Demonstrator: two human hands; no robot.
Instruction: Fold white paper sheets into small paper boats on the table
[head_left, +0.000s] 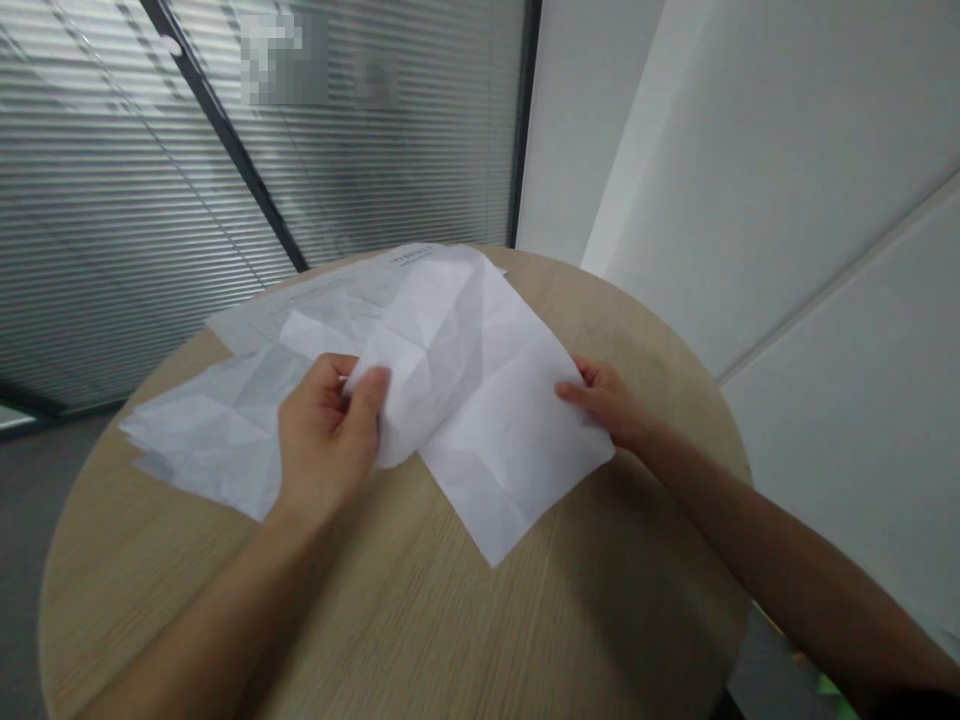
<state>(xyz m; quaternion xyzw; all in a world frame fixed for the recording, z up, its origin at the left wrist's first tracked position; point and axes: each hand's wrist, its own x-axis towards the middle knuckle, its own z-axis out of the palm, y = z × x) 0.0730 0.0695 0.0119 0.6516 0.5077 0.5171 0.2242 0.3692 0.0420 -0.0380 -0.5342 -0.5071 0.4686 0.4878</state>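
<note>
A creased white sheet of paper (510, 400) is held up between both hands above the table. My left hand (330, 430) pinches its left part, thumb on top. On the right edge, my right hand (604, 400) grips the same sheet with the thumb in front and the other fingers partly behind it. Fold lines cross the sheet, and its lower corner points toward me. Left of and partly behind my left hand lie several crumpled white sheets (225, 430). Farther back, a printed sheet (300, 300) lies partly covered by the others.
Everything rests on a round wood-grain table (420, 620). Window blinds (420, 170) behind a dark frame stand beyond its far left edge. A white wall (787, 180) rises close to the table on the right. Grey floor (45, 520) shows at the left.
</note>
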